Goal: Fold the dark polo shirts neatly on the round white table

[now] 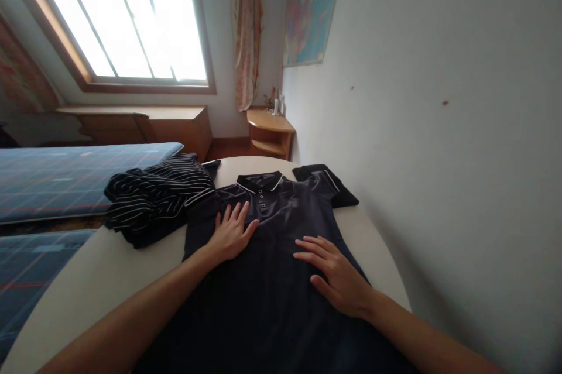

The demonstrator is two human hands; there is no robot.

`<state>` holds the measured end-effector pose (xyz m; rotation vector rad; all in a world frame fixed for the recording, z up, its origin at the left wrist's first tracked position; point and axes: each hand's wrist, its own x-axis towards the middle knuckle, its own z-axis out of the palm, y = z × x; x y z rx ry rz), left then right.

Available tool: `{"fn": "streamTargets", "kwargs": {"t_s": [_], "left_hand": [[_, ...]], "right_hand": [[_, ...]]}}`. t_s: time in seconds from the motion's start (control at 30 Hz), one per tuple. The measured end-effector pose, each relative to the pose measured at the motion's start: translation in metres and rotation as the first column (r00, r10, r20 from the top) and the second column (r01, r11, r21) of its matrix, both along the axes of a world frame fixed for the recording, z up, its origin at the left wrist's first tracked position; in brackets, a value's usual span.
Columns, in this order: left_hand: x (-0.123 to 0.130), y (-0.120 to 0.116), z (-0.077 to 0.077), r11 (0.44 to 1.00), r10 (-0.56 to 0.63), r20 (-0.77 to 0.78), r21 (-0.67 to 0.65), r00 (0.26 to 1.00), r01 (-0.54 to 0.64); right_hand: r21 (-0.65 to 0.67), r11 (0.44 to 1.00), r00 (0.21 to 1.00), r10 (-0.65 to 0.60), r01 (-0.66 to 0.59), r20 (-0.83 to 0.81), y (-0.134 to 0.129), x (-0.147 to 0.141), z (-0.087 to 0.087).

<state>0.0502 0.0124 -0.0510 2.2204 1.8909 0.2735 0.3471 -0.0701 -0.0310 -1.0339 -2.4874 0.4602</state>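
Observation:
A dark polo shirt (267, 280) with white-edged collar and sleeves lies spread, front up, on a round pale table (127, 268), its collar toward the far edge. My left hand (230, 232) rests on the left chest of the shirt, fingers spread. On the right side of the shirt, a little nearer to me, is my right hand (336, 277), its fingers apart and nothing held. Whether its palm presses on the cloth I cannot tell. The shirt's lower part runs out of view beneath my arms.
Striped black clothing (153, 192) lies heaped at the table's left. A folded black cloth (346, 189) sits at the back right, partly under the sleeve. Beyond are plaid mattresses (79, 178), a corner shelf (270, 121) and a low cabinet (175, 122). A wall (461, 187) borders the right.

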Motion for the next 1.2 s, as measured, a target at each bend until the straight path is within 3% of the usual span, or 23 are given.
{"fn": "streamTargets", "kwargs": {"t_s": [0.1,0.2,0.3,0.4,0.47,0.57,0.7,0.8,1.0,1.1,1.2], "left_hand": [[-0.005,0.015,0.008,0.999,0.001,-0.003,-0.044,1.000,-0.001],[0.001,0.030,0.017,0.998,0.042,-0.024,-0.050,0.999,-0.043],[0.017,0.040,0.017,0.988,0.155,-0.053,-0.006,0.986,-0.155],[0.030,0.041,0.008,0.969,0.208,-0.065,0.150,0.976,-0.197],[0.032,0.038,0.001,0.956,0.185,-0.041,0.237,0.982,-0.170],[0.024,0.030,-0.008,0.958,0.136,-0.027,0.257,0.990,-0.124],[0.009,0.020,-0.015,0.970,0.107,-0.075,0.228,0.991,-0.087],[0.007,0.016,-0.016,0.976,0.123,-0.132,0.197,0.984,-0.095],[0.021,0.030,0.006,0.974,0.202,-0.215,0.150,0.955,-0.172],[0.028,0.044,0.019,0.958,0.268,-0.219,0.168,0.938,-0.234],[0.032,0.058,0.022,0.921,0.363,-0.168,0.215,0.917,-0.325]], "right_hand": [[-0.011,0.999,0.998,-0.032,0.032,0.050,-0.003,0.000,0.004],[0.022,0.996,0.990,-0.085,0.084,0.109,0.009,-0.015,0.018],[0.049,0.986,0.963,-0.169,0.162,0.212,0.039,-0.042,0.032],[0.104,0.969,0.950,-0.240,0.223,0.198,0.076,-0.070,0.035],[0.122,0.954,0.949,-0.289,0.274,0.125,0.096,-0.084,0.028],[0.106,0.943,0.944,-0.323,0.315,0.063,0.111,-0.099,0.007],[0.062,0.948,0.945,-0.317,0.313,0.080,0.105,-0.108,-0.020],[0.052,0.952,0.947,-0.307,0.303,0.100,0.099,-0.109,-0.024],[0.105,0.922,0.915,-0.384,0.372,0.125,0.121,-0.108,-0.002],[0.207,0.860,0.860,-0.496,0.467,0.122,0.147,-0.107,0.010],[0.285,0.798,0.811,-0.576,0.531,0.102,0.170,-0.104,0.013]]}}
